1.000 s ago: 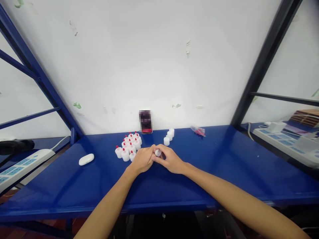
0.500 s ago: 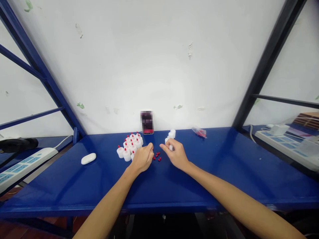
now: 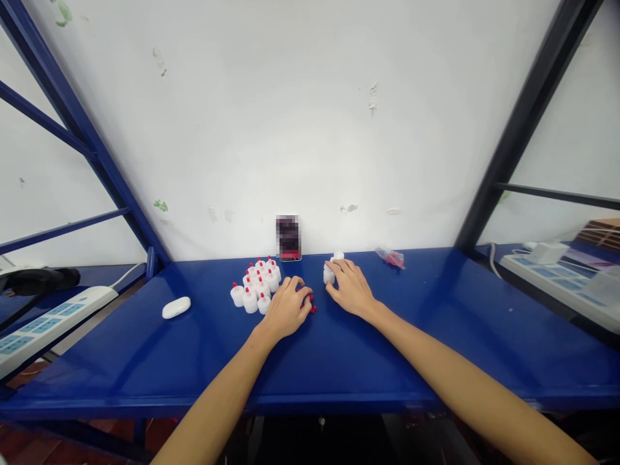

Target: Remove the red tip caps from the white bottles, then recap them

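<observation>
My left hand (image 3: 289, 309) hovers low over a little pile of small red caps (image 3: 313, 308), its fingers bent and slightly apart; part of the pile is hidden beneath them. Left of it stands a cluster of several small white bottles with red tips (image 3: 250, 300), upright and close together. My right hand (image 3: 351, 287) has thumb and fingers around a small white bottle (image 3: 329, 275) in a short row on the table. Another white bottle (image 3: 338, 256) shows behind the fingers. No red tips are visible on this row.
On the blue table (image 3: 203, 368) lies a white oval case (image 3: 176, 307) at left. A phone-like device (image 3: 289, 239), its screen blurred, leans on the wall. A clear bag with red pieces (image 3: 391, 258) lies at back right. Power strips (image 3: 53, 326) sit beyond the table's sides.
My left hand has left its closed pose beside the bottle cluster and moved right over the red caps, fingers loosened. My right hand has turned palm-down and extended its fingers over the white bottles.
</observation>
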A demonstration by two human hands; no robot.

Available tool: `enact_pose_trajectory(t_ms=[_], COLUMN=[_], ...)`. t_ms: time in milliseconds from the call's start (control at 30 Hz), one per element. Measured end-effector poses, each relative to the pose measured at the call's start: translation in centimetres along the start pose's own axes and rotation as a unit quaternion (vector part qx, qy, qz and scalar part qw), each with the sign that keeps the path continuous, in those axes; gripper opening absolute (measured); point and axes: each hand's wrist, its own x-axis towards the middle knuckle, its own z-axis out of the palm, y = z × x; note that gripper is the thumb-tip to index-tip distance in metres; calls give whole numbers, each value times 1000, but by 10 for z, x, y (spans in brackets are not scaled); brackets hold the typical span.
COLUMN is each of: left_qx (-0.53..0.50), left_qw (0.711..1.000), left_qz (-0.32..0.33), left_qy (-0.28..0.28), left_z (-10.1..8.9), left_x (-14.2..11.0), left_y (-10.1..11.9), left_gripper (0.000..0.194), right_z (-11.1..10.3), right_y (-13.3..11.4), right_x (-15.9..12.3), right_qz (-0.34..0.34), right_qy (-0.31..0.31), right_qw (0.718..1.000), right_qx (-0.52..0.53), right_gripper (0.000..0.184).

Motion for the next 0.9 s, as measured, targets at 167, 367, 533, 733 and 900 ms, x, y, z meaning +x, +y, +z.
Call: enact_pose_trajectory(t_ms=[167, 367, 533, 733, 900], left_qx=[0, 3, 16, 6, -63], left_qw=[1000, 999, 979, 958, 951], left_qz=[-4, -20, -127, -258, -275], left_qy=[-3, 42, 157, 126, 123], left_z=[0, -3, -14, -15, -9], left_x=[0, 3, 5, 4, 4], left_y=[1, 2, -6, -11, -10], left_gripper=[26, 21, 18, 18, 24], right_z=[0, -7, -16, -12, -9], right_y=[-2, -9, -26, -38, -38], right_x=[-3, -3, -6, -13, -15], right_qz=[8, 8, -8, -26, -38], right_qy=[-23, 18, 44, -4, -16], right_qw=[1000, 1000, 996, 988, 980], right_qx=[1, 19, 81, 153, 194], right_gripper=[50, 54, 31, 15, 15])
